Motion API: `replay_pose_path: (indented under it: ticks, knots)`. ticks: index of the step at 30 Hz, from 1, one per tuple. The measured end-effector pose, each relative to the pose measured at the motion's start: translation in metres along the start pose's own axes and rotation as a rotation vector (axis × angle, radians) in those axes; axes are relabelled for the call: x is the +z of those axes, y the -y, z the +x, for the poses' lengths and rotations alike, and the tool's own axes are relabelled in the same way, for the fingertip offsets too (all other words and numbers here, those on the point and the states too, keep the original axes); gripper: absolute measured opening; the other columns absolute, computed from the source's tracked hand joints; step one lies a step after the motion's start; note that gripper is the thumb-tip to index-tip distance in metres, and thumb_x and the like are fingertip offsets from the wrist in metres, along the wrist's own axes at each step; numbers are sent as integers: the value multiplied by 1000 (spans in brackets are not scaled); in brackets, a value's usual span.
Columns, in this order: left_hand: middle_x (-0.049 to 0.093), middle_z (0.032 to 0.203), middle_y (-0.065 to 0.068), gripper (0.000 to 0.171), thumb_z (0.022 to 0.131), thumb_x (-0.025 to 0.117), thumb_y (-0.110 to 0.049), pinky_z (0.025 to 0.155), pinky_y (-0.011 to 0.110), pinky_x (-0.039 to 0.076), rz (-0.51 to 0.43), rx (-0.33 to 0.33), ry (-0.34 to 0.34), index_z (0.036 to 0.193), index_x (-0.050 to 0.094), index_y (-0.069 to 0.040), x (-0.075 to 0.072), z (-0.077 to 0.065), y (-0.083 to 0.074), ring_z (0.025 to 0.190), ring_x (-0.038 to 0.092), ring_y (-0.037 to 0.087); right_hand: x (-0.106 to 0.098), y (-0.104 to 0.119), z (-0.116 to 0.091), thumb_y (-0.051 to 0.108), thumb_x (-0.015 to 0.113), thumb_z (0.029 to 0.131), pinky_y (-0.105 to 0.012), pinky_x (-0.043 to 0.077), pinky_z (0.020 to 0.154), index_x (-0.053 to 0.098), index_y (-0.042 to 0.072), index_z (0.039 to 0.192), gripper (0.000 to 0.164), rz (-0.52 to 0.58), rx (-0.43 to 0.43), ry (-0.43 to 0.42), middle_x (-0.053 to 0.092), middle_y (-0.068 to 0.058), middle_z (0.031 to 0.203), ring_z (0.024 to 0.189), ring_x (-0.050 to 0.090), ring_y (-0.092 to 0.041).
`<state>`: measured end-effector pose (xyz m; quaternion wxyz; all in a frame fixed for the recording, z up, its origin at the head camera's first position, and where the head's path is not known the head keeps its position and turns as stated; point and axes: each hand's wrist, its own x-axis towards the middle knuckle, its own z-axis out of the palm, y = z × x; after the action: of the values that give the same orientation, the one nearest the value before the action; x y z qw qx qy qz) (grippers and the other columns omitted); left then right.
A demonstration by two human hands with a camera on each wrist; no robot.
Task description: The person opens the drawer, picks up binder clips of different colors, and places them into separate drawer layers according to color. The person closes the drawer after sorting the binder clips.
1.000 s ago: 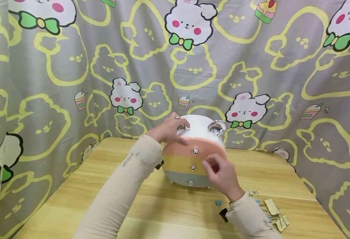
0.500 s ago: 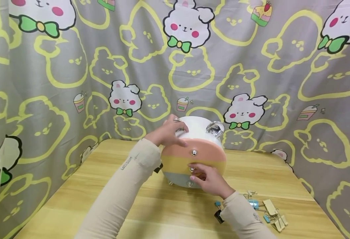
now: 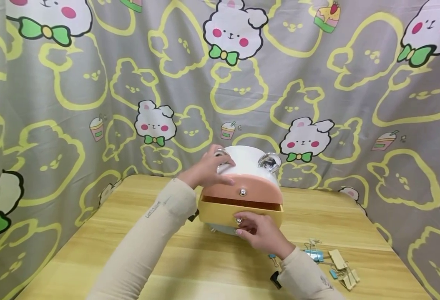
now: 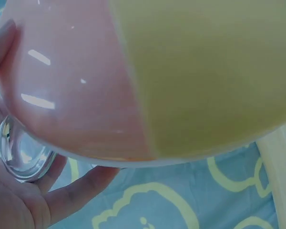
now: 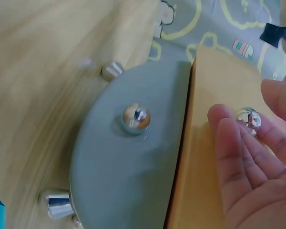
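Note:
A small round drawer box with a white top [image 3: 245, 161] and shiny silver ears stands on the table. My left hand [image 3: 209, 167] grips its upper left side around one ear [image 4: 26, 155], thumb lying on the orange front. The middle yellow drawer [image 3: 214, 214] is pulled part way out, showing a dark gap below the orange drawer [image 3: 262, 191]. On the yellow front, my right hand [image 3: 266, 236] pinches the round silver knob [image 5: 249, 119]. Below, the grey-blue drawer [image 5: 128, 176] with its own knob [image 5: 136, 118] stays closed.
Several binder clips lie right of the box on the wooden table [image 3: 129, 241]: yellow clips [image 3: 338, 259], a blue one [image 3: 314, 255] and a black one [image 3: 275, 280] by my right sleeve. A patterned curtain [image 3: 189, 91] hangs behind and at the sides.
My right hand has moved left to the middle knob, taken hold of it and drawn the yellow drawer out toward me. My left hand keeps its place on the box.

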<state>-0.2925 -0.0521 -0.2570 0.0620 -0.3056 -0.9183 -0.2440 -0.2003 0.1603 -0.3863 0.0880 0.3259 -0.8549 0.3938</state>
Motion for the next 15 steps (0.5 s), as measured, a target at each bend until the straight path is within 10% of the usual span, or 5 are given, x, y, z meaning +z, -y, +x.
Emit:
replay_pose_path:
  ticks: [15]
  knots:
    - [-18, 158, 15, 50, 93, 67, -31, 106, 48, 34, -28, 182, 20, 139, 55, -15, 4, -20, 20, 135, 33, 39, 3, 28, -26, 21, 69, 91, -25, 54, 68, 63, 8, 122, 34, 88, 1, 44, 70, 0, 97, 83, 66, -6]
